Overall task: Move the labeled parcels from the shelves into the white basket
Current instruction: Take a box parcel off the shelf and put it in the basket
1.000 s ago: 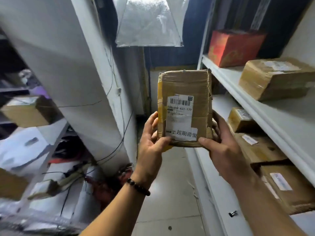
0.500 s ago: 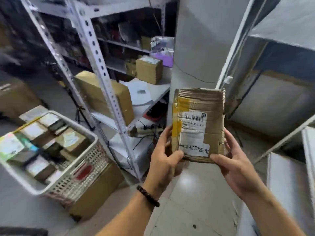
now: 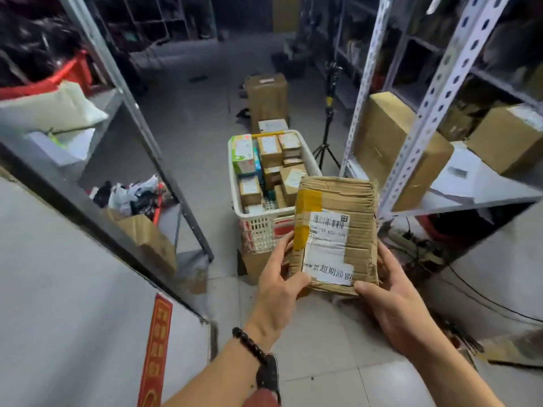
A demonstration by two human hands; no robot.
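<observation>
I hold a flat brown cardboard parcel (image 3: pixel 338 230) upright in front of me, with a white barcode label and yellow tape on its face. My left hand (image 3: pixel 280 284) grips its lower left edge and my right hand (image 3: pixel 390 295) supports its lower right corner. Just beyond the parcel stands the white basket (image 3: pixel 258 227), raised on a cardboard box on the floor. It holds several small labeled parcels (image 3: pixel 269 148). The held parcel covers the basket's near right corner.
A grey metal shelf frame (image 3: pixel 141 121) runs along the left. A perforated white shelf upright (image 3: pixel 440 104) stands at the right, with a big brown box (image 3: pixel 393 142) beside it. A tall box (image 3: pixel 266 98) and a tripod (image 3: pixel 327 124) stand behind the basket.
My view has swung from the right-hand shelves round to the aisle. The basket has come from the far left to straight ahead. Both hands have kept the parcel.
</observation>
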